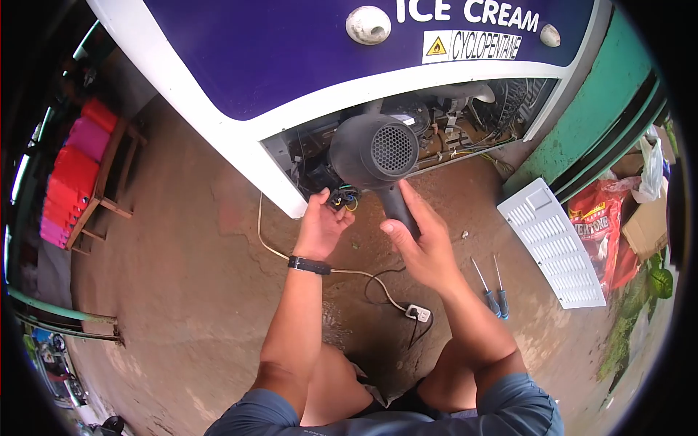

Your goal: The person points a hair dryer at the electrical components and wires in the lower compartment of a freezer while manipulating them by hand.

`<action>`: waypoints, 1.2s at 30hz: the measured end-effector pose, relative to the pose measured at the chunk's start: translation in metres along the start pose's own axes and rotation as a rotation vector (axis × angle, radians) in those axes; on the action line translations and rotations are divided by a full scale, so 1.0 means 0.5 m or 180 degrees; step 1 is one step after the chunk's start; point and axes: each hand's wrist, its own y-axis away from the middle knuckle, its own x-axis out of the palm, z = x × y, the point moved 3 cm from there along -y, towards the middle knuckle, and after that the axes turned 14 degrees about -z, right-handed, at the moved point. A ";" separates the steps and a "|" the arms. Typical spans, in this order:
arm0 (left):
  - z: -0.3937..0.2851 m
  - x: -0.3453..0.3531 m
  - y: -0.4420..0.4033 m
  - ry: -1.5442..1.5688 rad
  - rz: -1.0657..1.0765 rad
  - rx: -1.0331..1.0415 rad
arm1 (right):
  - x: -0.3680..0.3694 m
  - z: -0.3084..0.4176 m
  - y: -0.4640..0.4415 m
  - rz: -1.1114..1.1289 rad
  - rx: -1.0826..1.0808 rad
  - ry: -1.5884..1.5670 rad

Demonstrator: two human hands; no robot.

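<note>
My right hand (427, 247) is closed round the handle of a black hair dryer (356, 156). Its round mesh air intake faces me, and its barrel points into the opened lower compartment of an ice cream freezer (218, 123). Just left of the handle, my left hand (320, 227) is closed on a small black part with wires (340, 198), yellow and green ones among them, at the compartment's lower edge. Its fingertips are partly hidden behind the part. Inside the compartment, wiring and pipes (451, 138) show to the right of the dryer.
A vented metal panel (552, 247) lies at the right, with two screwdrivers (494, 298) beside it on the concrete floor. A white socket (418, 313) on a pale cord (363, 275) lies between my knees. Red and pink containers (76, 171) stand on a wooden bench at left.
</note>
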 end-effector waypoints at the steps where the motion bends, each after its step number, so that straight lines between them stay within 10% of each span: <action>1: 0.001 0.001 0.000 -0.0025 0.0008 -0.0014 | 0.001 0.003 -0.001 0.0021 -0.0100 0.0023; 36: 0.011 -0.011 -0.017 -0.0138 -0.0017 0.0068 | -0.009 0.005 -0.012 0.0162 0.0235 -0.0192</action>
